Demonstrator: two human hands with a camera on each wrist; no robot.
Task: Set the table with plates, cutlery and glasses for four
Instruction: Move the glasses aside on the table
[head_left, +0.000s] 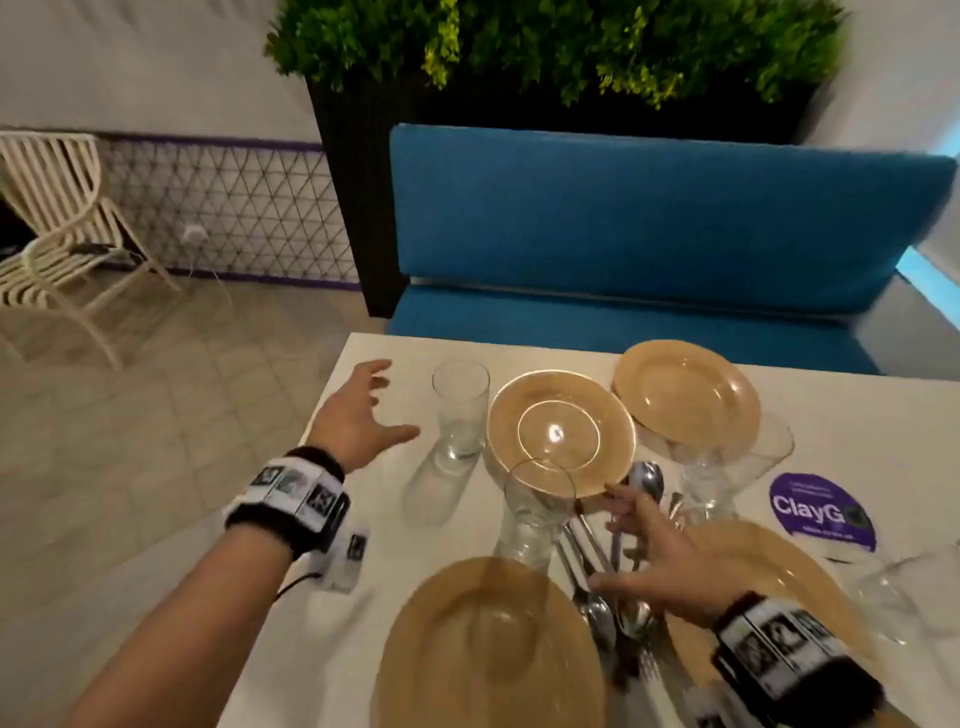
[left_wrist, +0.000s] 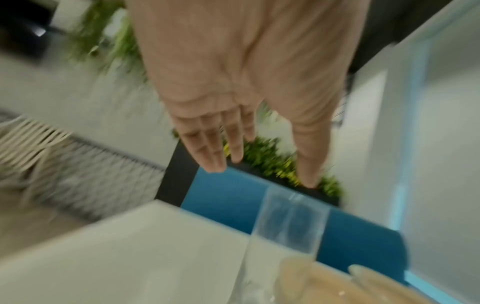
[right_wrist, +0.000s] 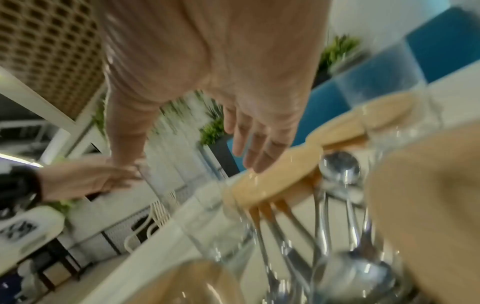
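Bare hands (head_left: 363, 415) (head_left: 660, 561) spread, holding nothing

I'm working in what looks like a restaurant or café dining area: a white table (head_left: 519, 358) faces a blue upholstered bench (head_left: 649, 218) backed by a dark planter of greenery (head_left: 561, 47). A purple branded sticker (head_left: 821, 512) lies on the tabletop. To my left, a cream slatted chair (head_left: 57, 228) stands on a tiled floor (head_left: 208, 364) by a lattice-patterned wall panel (head_left: 234, 208).

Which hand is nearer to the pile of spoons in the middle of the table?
Right. The right hand hovers spread directly over the pile of spoons, seemingly touching. The left hand is open, well off to the left, beyond the tall glass.
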